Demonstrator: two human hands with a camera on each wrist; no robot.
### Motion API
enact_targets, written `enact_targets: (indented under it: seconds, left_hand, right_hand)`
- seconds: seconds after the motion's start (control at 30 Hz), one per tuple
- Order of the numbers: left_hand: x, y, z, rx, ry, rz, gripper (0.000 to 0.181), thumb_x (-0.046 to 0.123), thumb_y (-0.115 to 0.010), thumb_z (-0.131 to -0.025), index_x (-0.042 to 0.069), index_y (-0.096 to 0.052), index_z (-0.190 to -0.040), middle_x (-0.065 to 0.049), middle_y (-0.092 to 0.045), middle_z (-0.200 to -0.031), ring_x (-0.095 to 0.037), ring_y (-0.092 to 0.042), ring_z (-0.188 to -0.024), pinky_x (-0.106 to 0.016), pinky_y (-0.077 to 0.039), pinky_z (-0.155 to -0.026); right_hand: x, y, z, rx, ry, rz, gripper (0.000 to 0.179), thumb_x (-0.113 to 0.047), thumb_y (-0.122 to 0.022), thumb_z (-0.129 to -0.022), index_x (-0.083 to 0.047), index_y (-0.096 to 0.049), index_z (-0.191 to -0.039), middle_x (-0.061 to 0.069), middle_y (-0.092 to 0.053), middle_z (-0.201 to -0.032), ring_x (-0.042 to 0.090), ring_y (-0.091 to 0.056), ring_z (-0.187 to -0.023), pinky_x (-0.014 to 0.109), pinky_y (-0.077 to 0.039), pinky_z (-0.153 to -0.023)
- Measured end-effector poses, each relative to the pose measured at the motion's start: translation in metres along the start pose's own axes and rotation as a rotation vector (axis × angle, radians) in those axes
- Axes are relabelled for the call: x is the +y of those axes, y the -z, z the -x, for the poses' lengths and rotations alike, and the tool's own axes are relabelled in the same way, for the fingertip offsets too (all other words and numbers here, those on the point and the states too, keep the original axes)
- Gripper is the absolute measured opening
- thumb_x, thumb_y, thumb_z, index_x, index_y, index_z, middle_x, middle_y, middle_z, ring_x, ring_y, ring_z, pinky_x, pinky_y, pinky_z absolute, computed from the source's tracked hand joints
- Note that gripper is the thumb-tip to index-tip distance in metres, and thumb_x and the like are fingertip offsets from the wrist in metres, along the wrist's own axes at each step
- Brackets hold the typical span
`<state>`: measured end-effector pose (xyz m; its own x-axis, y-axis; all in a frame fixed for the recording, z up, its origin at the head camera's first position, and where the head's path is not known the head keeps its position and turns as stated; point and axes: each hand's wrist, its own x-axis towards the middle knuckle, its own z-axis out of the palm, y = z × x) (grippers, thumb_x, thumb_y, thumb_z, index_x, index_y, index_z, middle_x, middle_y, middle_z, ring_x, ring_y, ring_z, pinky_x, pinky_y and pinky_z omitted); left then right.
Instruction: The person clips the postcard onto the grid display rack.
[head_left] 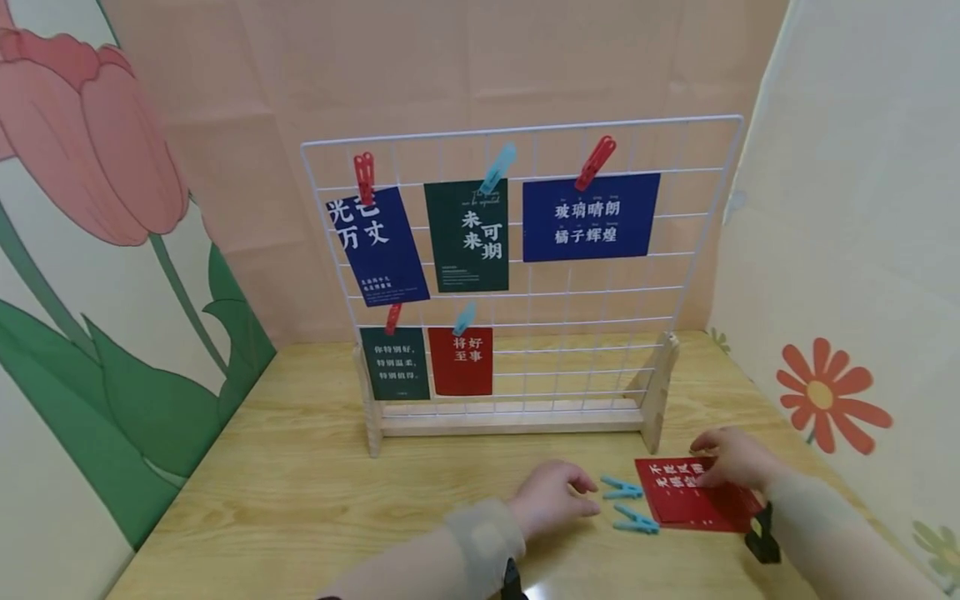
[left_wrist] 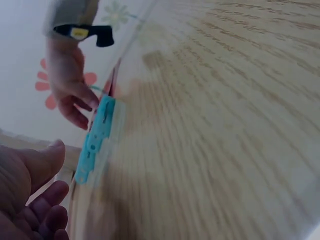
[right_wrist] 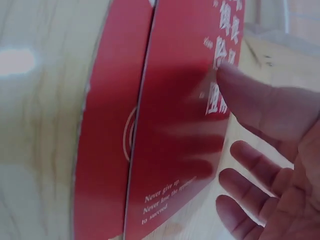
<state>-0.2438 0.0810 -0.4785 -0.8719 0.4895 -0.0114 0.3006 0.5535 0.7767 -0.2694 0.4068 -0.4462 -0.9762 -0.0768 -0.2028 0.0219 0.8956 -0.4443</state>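
Two red cards (head_left: 678, 498) with white lettering overlap on the table at the right. Over their far side is my right hand (head_left: 731, 458); in the right wrist view the thumb (right_wrist: 265, 102) overlaps the upper card's printed characters, while the bent fingers (right_wrist: 250, 195) are by its edge with no card between them. Left of the cards lie two light-blue clothespins (head_left: 622, 487), one nearer me than the other. My left hand (head_left: 555, 500) hovers just left of these pins, thumb and fingers loosely bent and apart, holding nothing.
Behind stands a white wire grid (head_left: 585, 312) on a wooden base (head_left: 517, 423). Red and blue clothespins hold several cards on it, including a wide blue card (head_left: 592, 218) and a small red card (head_left: 461, 367). A flowered wall panel (head_left: 840, 250) borders the table's right side.
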Motion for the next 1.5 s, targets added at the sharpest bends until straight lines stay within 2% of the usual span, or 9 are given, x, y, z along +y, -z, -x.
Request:
enact_targets:
  seconds: [0.13, 0.33, 0.57, 0.73, 0.93, 1.1, 1.3, 1.4, 1.5]
  left_hand:
    - [0.009, -0.006, -0.003, -0.053, -0.057, -0.104, 0.02, 0.028, -0.079, -0.08, 0.027, -0.072, -0.099, 0.018, -0.057, -0.088, 0.0, -0.05, -0.083, -0.022, -0.042, -0.078]
    - [0.016, -0.017, -0.006, -0.127, -0.174, -0.339, 0.034, 0.039, -0.077, -0.079, 0.033, -0.067, -0.112, 0.018, -0.054, -0.1, 0.001, -0.046, -0.09, -0.019, -0.039, -0.078]
    - [0.013, -0.031, -0.007, -0.124, -0.19, -0.459, 0.048, 0.045, -0.076, -0.078, 0.037, -0.061, -0.124, 0.015, -0.051, -0.108, -0.001, -0.044, -0.09, -0.02, -0.039, -0.076]
    - [0.015, -0.036, -0.007, -0.108, -0.201, -0.522, 0.042, 0.047, -0.073, -0.08, 0.039, -0.063, -0.12, 0.015, -0.05, -0.108, -0.001, -0.044, -0.091, -0.02, -0.038, -0.079]
    - [0.018, -0.033, -0.005, -0.105, -0.208, -0.498, 0.03, 0.044, -0.073, -0.082, 0.037, -0.067, -0.11, 0.016, -0.048, -0.103, 0.0, -0.043, -0.091, -0.018, -0.037, -0.081]
    - [0.018, -0.026, -0.003, -0.124, -0.222, -0.427, 0.027, 0.041, -0.073, -0.084, 0.033, -0.068, -0.109, 0.017, -0.052, -0.103, 0.002, -0.045, -0.092, -0.016, -0.038, -0.082]
    - [0.02, -0.014, -0.001, -0.165, -0.155, -0.237, 0.024, 0.034, -0.072, -0.086, 0.027, -0.069, -0.109, 0.019, -0.056, -0.093, 0.003, -0.049, -0.082, -0.016, -0.043, -0.076]
    - [0.021, -0.007, 0.001, -0.167, -0.131, -0.175, 0.025, 0.033, -0.073, -0.086, 0.026, -0.07, -0.11, 0.018, -0.058, -0.092, 0.003, -0.05, -0.081, -0.017, -0.044, -0.076]
    - [0.021, -0.002, 0.002, -0.159, -0.11, -0.141, 0.026, 0.032, -0.072, -0.087, 0.027, -0.07, -0.112, 0.017, -0.058, -0.092, 0.002, -0.05, -0.083, -0.018, -0.043, -0.077]
  right_hand:
    - [-0.003, 0.001, -0.003, -0.029, 0.037, 0.075, 0.059, -0.034, -0.085, -0.069, -0.006, -0.062, -0.115, 0.026, -0.054, -0.116, 0.04, -0.051, -0.1, 0.06, -0.044, -0.08]
    - [-0.005, 0.0, -0.008, -0.067, 0.012, 0.111, 0.057, -0.035, -0.087, -0.065, -0.009, -0.062, -0.109, 0.013, -0.056, -0.107, 0.029, -0.052, -0.091, 0.05, -0.047, -0.074]
    - [-0.005, -0.004, -0.014, -0.078, -0.006, 0.148, 0.058, -0.038, -0.088, -0.061, -0.01, -0.061, -0.105, 0.008, -0.055, -0.098, 0.026, -0.051, -0.086, 0.049, -0.046, -0.073]
    - [-0.004, -0.006, -0.018, -0.072, -0.025, 0.157, 0.06, -0.04, -0.089, -0.059, -0.009, -0.059, -0.101, 0.007, -0.055, -0.094, 0.025, -0.051, -0.084, 0.047, -0.047, -0.071]
    - [-0.006, -0.006, -0.021, -0.066, -0.035, 0.159, 0.06, -0.04, -0.089, -0.058, -0.009, -0.057, -0.098, 0.005, -0.057, -0.089, 0.024, -0.052, -0.081, 0.046, -0.048, -0.069]
    - [-0.011, -0.003, -0.018, -0.05, 0.008, 0.208, 0.063, -0.04, -0.089, -0.058, -0.011, -0.056, -0.102, 0.007, -0.057, -0.093, 0.025, -0.052, -0.082, 0.048, -0.049, -0.069]
    - [-0.016, 0.001, -0.011, -0.018, 0.033, 0.239, 0.06, -0.039, -0.09, -0.057, -0.012, -0.061, -0.101, 0.007, -0.056, -0.094, 0.025, -0.051, -0.082, 0.045, -0.051, -0.066]
    - [-0.015, 0.004, -0.007, -0.003, 0.059, 0.228, 0.052, -0.035, -0.089, -0.061, -0.01, -0.063, -0.099, 0.005, -0.058, -0.092, 0.022, -0.053, -0.08, 0.045, -0.052, -0.067]
    - [-0.011, 0.011, -0.004, -0.016, 0.103, 0.18, 0.036, -0.027, -0.084, -0.072, -0.008, -0.066, -0.096, 0.003, -0.06, -0.089, 0.02, -0.055, -0.079, 0.045, -0.051, -0.07]
